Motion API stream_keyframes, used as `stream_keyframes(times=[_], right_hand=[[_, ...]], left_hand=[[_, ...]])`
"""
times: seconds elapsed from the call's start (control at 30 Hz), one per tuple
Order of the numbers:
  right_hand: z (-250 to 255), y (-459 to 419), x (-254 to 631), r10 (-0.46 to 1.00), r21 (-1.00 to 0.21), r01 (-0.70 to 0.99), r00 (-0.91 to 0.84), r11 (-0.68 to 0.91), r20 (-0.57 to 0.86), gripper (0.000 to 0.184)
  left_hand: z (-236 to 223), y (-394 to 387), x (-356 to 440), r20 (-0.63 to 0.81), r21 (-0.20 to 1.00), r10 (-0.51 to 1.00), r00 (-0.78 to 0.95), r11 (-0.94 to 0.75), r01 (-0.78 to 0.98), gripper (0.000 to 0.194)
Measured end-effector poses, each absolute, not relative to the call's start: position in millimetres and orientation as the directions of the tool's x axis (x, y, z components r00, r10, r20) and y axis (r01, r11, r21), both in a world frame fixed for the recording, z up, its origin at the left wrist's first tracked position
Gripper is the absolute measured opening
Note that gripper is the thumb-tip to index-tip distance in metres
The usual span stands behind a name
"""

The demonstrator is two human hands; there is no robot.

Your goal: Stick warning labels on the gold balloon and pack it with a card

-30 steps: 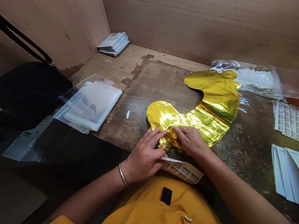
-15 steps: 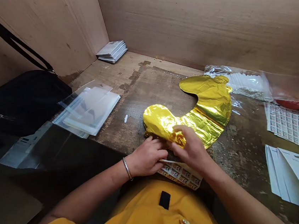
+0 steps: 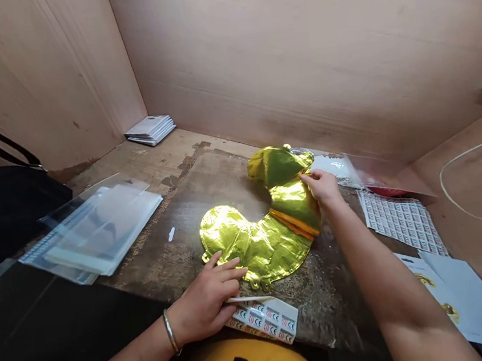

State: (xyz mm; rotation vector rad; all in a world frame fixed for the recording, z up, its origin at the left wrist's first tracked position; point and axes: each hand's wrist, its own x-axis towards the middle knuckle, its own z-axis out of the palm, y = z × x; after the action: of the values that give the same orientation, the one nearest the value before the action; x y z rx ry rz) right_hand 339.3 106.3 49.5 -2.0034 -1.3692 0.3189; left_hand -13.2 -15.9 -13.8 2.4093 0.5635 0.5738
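A crumpled gold foil balloon [image 3: 260, 241] in a curved shape lies flat on the worn wooden table [image 3: 219, 177]. My right hand [image 3: 321, 188] pinches its far end, which is folded up and over. My left hand [image 3: 206, 305] rests at the balloon's near edge with its fingers spread on the foil. Under the heel of that hand lies a printed sheet of small CE-marked labels [image 3: 266, 318], with a white strip along its top edge.
Clear plastic sleeves over white sheets [image 3: 95, 233] lie at the left, by a black bag [image 3: 7, 211]. A stack of booklets [image 3: 149, 130] sits in the corner. At the right are a label sheet [image 3: 400, 221], white cards [image 3: 447, 302] and a plastic bag [image 3: 378, 172]. Plywood walls surround the table.
My right hand has moved from the balloon's near end to its far end and folded that end over. My left hand has slid back to the near edge. The view has swung left and upward.
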Motion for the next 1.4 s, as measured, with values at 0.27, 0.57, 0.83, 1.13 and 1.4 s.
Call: stream_keyframes(times=[0.27, 0.57, 0.83, 1.13, 1.4], right_hand=[[59.5, 140.8, 364.0, 0.717, -0.664, 0.663, 0.643, -0.346, 0.269, 0.028], [56.1, -67.1, 288.5, 0.941, -0.802, 0.597, 0.257, 0.023, 0.219, 0.025], [39.3, -164.8, 267.0, 0.903, -0.922, 0.383, 0.38, 0.046, 0.202, 0.029], [52.6, -183.3, 291.1, 0.931, -0.991, 0.116, 0.363, -0.072, -0.025, 0.032], [45.4, -209.7, 310.3, 0.908, -0.993, -0.117, 0.413, -0.023, -0.07, 0.03]], left_hand=[[-15.0, -16.1, -12.9, 0.216, 0.631, 0.52, 0.826, -0.72, 0.288, 0.01], [-2.3, -21.3, -18.4, 0.187, 0.836, 0.62, 0.762, -0.508, 0.208, 0.015], [39.1, -66.2, 25.1, -0.179, 0.984, 0.866, 0.467, 0.17, 0.061, 0.027], [40.9, -100.5, 68.7, -0.111, 0.994, 0.855, 0.506, 0.094, 0.058, 0.031], [34.8, -129.3, 84.7, 0.322, 0.92, 0.923, 0.208, -0.358, 0.163, 0.044]])
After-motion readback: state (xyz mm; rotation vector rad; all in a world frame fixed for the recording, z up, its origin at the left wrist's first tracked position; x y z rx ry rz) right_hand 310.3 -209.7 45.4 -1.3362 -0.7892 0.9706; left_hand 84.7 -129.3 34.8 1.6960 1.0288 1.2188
